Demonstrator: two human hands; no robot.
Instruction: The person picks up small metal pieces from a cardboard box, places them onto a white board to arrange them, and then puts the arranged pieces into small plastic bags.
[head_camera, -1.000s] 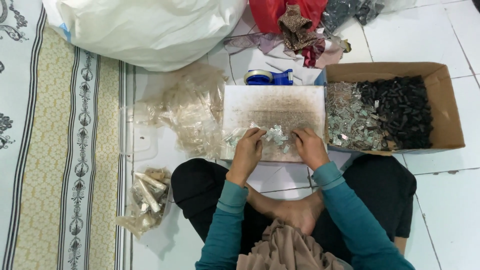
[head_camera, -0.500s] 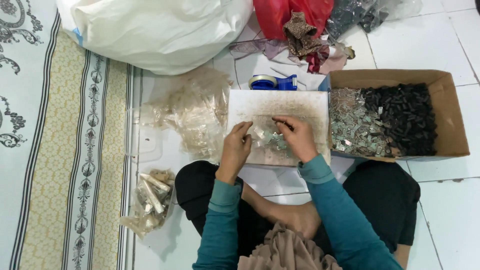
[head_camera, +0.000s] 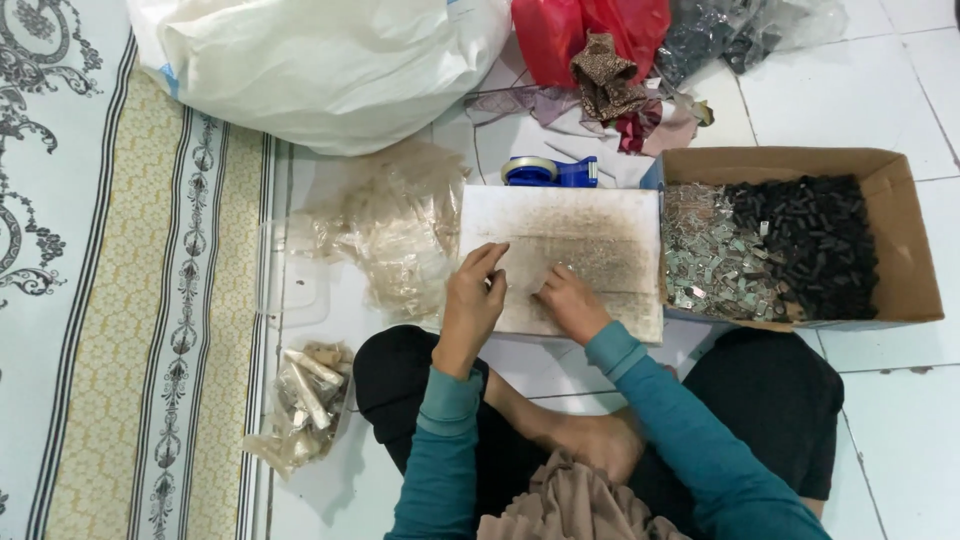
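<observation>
On the white tiled floor, an open brown cardboard box (head_camera: 905, 235) holds silvery and black small parts beside a stained white board (head_camera: 590, 235), where the left hand (head_camera: 472, 300) and right hand (head_camera: 568, 300), fingers now loosely curled and apparently empty, have dropped the small clear packet held earlier.

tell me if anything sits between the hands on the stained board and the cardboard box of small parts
Nothing visible does. The right hand and left hand rest on the board, whose right edge meets the cardboard box; bare board lies between.

Home floor piecework: tiled floor (head_camera: 900, 440), patterned rug (head_camera: 120, 300), parts box (head_camera: 900, 250).
</observation>
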